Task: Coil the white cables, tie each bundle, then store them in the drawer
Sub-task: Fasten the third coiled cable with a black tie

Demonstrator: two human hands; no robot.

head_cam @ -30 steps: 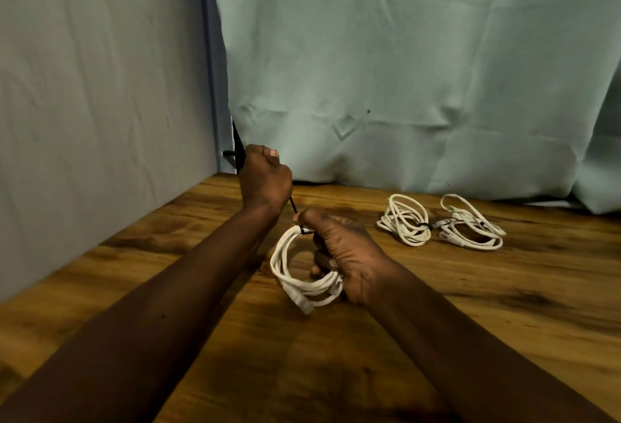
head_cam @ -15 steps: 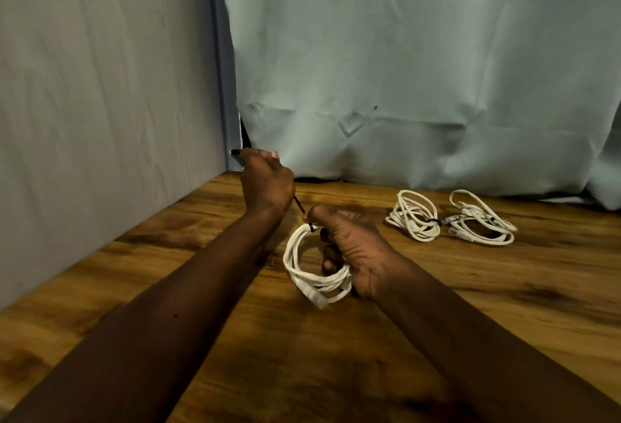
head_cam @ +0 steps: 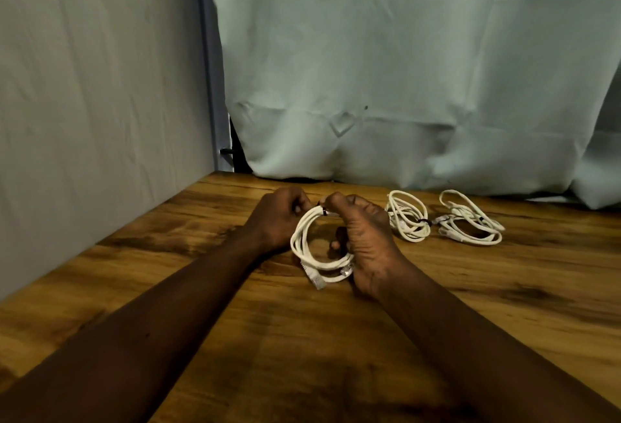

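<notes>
Both forearms are reaching in from the near edge of the desk [head_cam: 504,288]. Around its middle, the right hand [head_cam: 364,241] is gripping a white cable coil [head_cam: 297,241], fingers curling through the loop. The left hand [head_cam: 279,217] is pinching the coil's top beside a black tie [head_cam: 324,211] (the tie is sitting between the two hands). Toward the far edge, right of the hands, a first tied bundle [head_cam: 408,217] and a second tied bundle [head_cam: 470,224] are lying side by side. A pale curtain [head_cam: 403,69] is hanging behind.
</notes>
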